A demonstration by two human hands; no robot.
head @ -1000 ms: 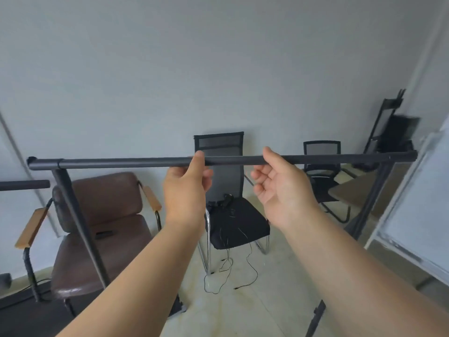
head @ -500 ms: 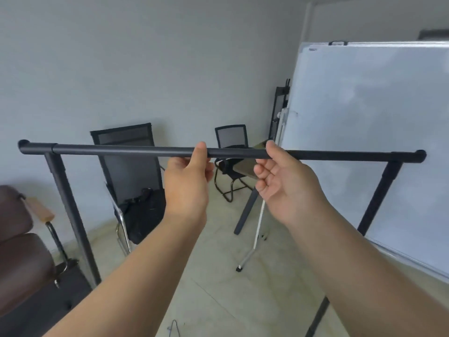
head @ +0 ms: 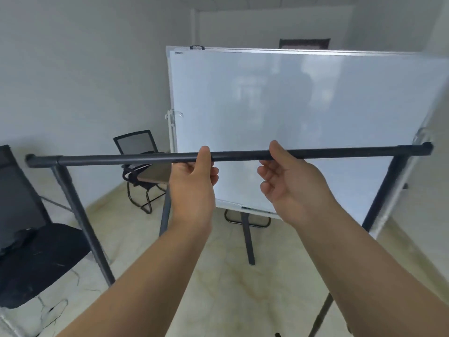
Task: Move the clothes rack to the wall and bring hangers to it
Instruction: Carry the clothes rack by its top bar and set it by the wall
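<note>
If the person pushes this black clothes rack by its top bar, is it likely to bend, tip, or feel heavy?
The clothes rack probably stays stiff: its top bar looks straight between both end posts. It seems fairly light, since the left hand and right hand hold it with thumbs and curled fingers only. Being tall with thin legs, it may tip if pushed hard at the top.

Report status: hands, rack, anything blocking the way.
Left hand and right hand both gripping the clothes rack top bar near its middle. No hangers on it. Whiteboard stands directly ahead, black chair beyond left.
</note>
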